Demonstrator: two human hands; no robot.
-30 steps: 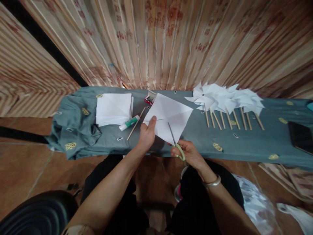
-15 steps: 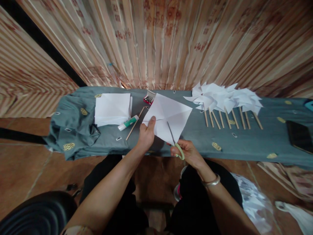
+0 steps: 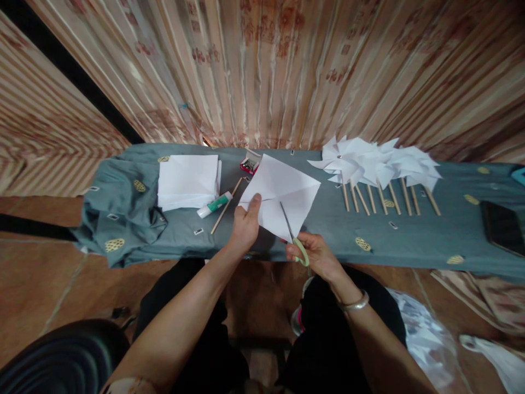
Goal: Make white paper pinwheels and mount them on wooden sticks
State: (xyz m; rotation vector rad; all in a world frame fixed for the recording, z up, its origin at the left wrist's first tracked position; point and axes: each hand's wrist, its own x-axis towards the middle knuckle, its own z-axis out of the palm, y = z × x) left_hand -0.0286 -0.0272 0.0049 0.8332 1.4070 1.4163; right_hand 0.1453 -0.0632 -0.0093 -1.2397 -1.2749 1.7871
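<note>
A creased white sheet of paper (image 3: 283, 183) is pinched at its lower left by my left hand (image 3: 246, 221), thumb on top and fingers hidden beneath. My right hand (image 3: 314, 251) grips a pair of scissors (image 3: 301, 251) with pale green handles. One blade lies over the paper, pointing up and left toward its middle; the other blade is hidden under the sheet. A cut line runs in from the left edge near my left thumb. Just left of the sheet are a glue stick (image 3: 214, 204), a thin wooden stick (image 3: 227, 205) and a small red box of pins (image 3: 249, 163).
A stack of white paper (image 3: 188, 180) lies on the left of the cloth-covered table (image 3: 279, 254). Several paper pinwheels (image 3: 377, 161) on sticks overlap at the right, with a dark phone (image 3: 503, 227) beyond. A clear bag of paper scraps (image 3: 426, 339) sits on the floor; a black stool (image 3: 65, 358) stands at left.
Almost nothing differs. The paper, both hands and the scissors hold nearly the same positions, with only a very slight shift of the whole view.
</note>
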